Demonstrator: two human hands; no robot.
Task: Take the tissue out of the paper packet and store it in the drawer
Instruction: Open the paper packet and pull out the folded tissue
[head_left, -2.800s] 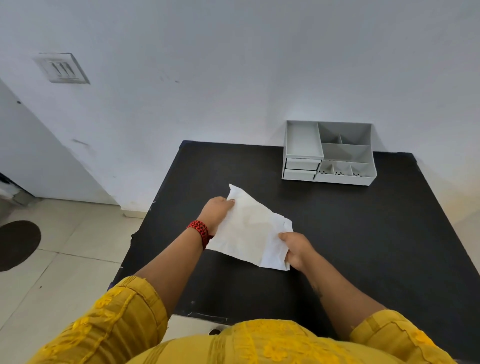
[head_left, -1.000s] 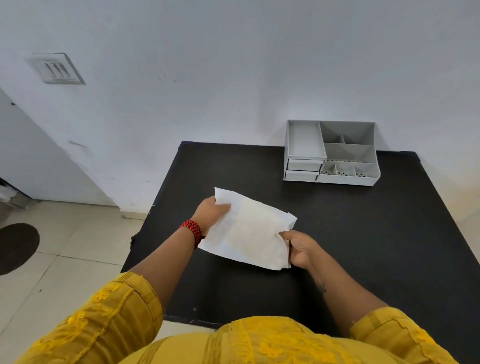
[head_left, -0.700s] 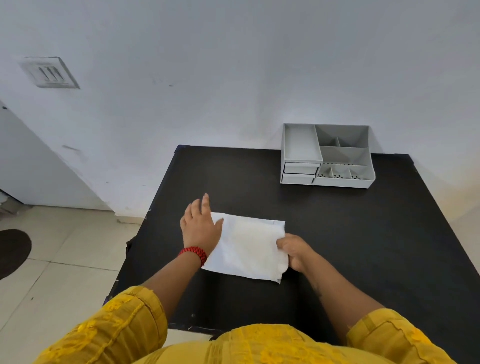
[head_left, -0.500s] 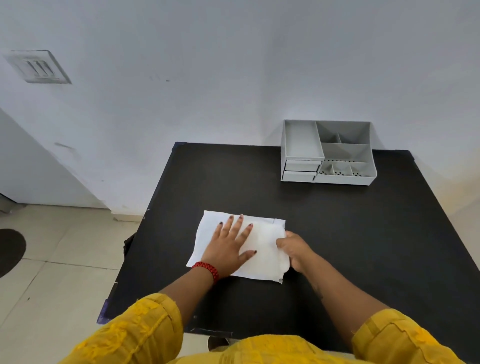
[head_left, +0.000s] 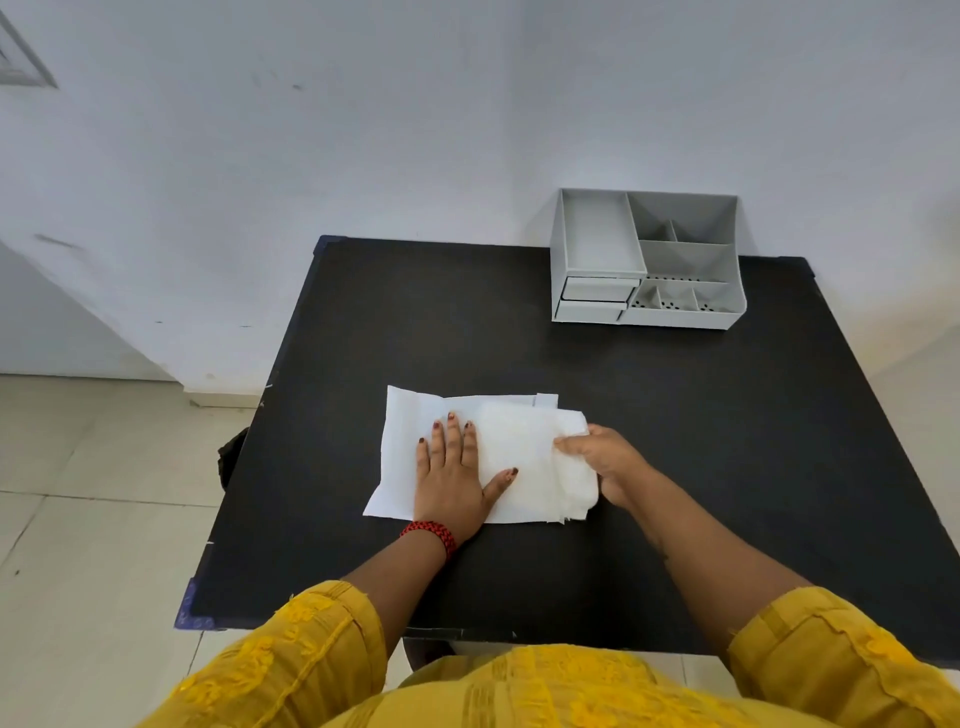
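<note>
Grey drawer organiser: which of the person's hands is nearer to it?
Right. The right hand grips the tissue, almost straight in front of the organiser; the left hand presses the paper packet, farther left.

From the head camera I see the left hand (head_left: 451, 478) pressed flat, fingers straight, on the white paper packet (head_left: 402, 457), which lies on the black table (head_left: 415, 322). The right hand (head_left: 610, 465) pinches the tissue (head_left: 571, 488) sticking out of the packet's right end. Well apart, at the far edge against the wall, stands a grey organizer (head_left: 597, 239) with two stacked drawers (head_left: 597, 288) in its left front.
</note>
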